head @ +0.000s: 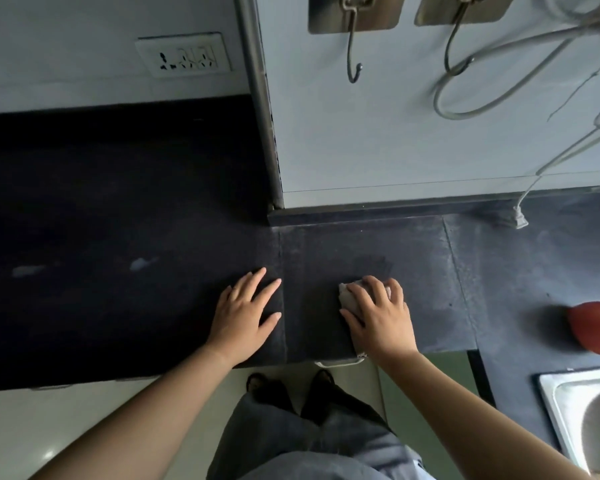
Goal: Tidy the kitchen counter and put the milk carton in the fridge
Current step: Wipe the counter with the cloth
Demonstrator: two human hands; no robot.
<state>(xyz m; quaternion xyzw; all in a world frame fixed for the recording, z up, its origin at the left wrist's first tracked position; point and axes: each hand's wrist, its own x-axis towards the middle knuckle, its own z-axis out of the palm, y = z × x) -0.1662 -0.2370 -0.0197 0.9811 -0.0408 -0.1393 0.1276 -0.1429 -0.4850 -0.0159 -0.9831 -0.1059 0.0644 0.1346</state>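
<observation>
My right hand [378, 313] lies on a small grey cloth [347, 297] and presses it onto the dark stone counter [153, 306] near the front edge. The fingers are spread over the cloth, and most of the cloth is hidden under the palm. A damp streak shows on the counter just beyond it. My left hand [246, 313] rests flat on the counter to the left of the cloth, fingers straight and spread, holding nothing. No milk carton or fridge is in view.
A steel sink [575, 407] sits at the lower right, with a red round object [596, 327] on the counter behind it. A white wall panel [378, 140] with two metal hooks, loose cables and a plug [518, 220] stands behind. A socket plate [184, 55] is at the upper left.
</observation>
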